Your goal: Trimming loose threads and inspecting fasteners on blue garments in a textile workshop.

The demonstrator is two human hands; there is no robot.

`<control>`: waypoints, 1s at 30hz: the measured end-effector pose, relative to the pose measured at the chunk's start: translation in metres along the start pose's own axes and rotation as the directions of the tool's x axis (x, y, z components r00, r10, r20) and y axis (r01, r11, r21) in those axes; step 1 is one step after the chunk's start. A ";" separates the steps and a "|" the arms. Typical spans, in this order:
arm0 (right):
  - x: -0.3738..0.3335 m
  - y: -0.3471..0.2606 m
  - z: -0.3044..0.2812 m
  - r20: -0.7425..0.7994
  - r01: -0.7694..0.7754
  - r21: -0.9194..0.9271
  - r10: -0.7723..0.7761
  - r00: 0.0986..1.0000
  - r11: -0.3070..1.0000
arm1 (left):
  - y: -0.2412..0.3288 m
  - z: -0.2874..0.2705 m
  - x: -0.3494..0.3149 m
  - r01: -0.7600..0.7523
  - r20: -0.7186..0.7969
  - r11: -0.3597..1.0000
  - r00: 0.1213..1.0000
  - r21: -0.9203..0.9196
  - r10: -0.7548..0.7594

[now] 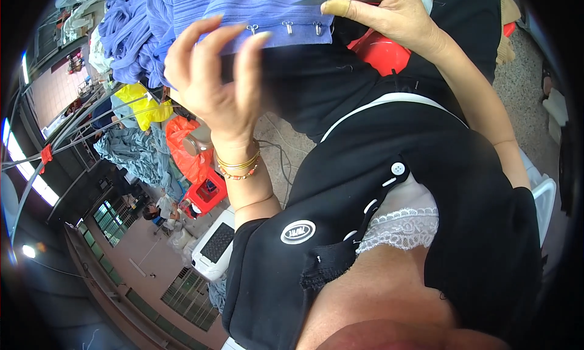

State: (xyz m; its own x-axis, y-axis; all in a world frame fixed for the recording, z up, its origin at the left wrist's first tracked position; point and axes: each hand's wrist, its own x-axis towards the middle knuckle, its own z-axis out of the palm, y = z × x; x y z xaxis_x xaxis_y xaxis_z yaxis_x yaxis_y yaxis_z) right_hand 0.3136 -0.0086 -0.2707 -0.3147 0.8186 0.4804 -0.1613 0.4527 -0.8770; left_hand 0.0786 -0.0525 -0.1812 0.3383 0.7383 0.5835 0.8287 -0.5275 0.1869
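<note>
A purple ribbed knit cloth (225,6) lies across my lap at the top of the view. Along its smooth border sit several small metal hook fasteners (288,27). My left hand (213,76) hovers over the cloth's near edge, its fingers spread, slightly blurred and holding nothing. Gold and beaded bracelets circle that wrist. At the cloth's right end my right hand (389,15) is closed in a pinch, with a yellowish cover on the thumb. Small metal bits show between its fingers, but what they grip is partly cut off by the upper edge.
A red container (382,52) sits beyond my lap, between my dark-trousered legs. To the left are a yellow bag (143,107), a heap of grey-blue cloth (134,152), an orange-red bag (185,149), and a red stool (207,193). A person (164,210) sits farther off.
</note>
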 end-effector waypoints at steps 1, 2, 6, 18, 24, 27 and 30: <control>-0.001 0.001 0.000 0.001 -0.002 -0.027 0.002 1.000 1.000 | 0.008 0.006 0.000 0.007 0.026 1.000 1.000 0.028 -0.008; -0.002 0.001 0.002 -0.026 0.013 0.012 -0.013 1.000 1.000 | 0.016 0.007 0.003 0.020 0.100 0.999 0.995 0.045 -0.024; -0.004 0.002 -0.001 -0.019 -0.024 -0.060 0.023 1.000 0.998 | 0.001 0.009 0.000 -0.113 0.155 0.978 0.984 0.174 0.086; -0.007 0.003 0.003 -0.049 -0.072 0.011 0.072 0.996 0.997 | -0.016 -0.003 -0.005 0.023 0.095 1.000 0.995 0.009 -0.024; 0.000 -0.012 0.002 -0.005 -0.077 -0.044 0.077 0.997 0.996 | -0.038 -0.030 -0.021 0.165 0.008 0.984 0.986 0.069 -0.166; 0.006 -0.016 0.002 0.026 -0.053 -0.055 0.054 0.998 0.997 | -0.042 -0.034 -0.027 0.210 0.029 0.977 0.977 0.036 -0.211; 0.015 -0.018 0.007 0.043 -0.004 -0.045 0.006 0.999 0.999 | -0.040 -0.031 -0.025 0.221 0.048 0.975 0.974 0.018 -0.221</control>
State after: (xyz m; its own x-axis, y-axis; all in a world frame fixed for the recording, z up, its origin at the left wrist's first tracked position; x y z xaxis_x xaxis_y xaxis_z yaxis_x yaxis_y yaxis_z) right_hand 0.3055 -0.0069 -0.2482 -0.3556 0.8054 0.4743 -0.1180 0.4647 -0.8776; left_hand 0.0229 -0.0634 -0.1787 0.1674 0.8560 0.4890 0.8909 -0.3438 0.2969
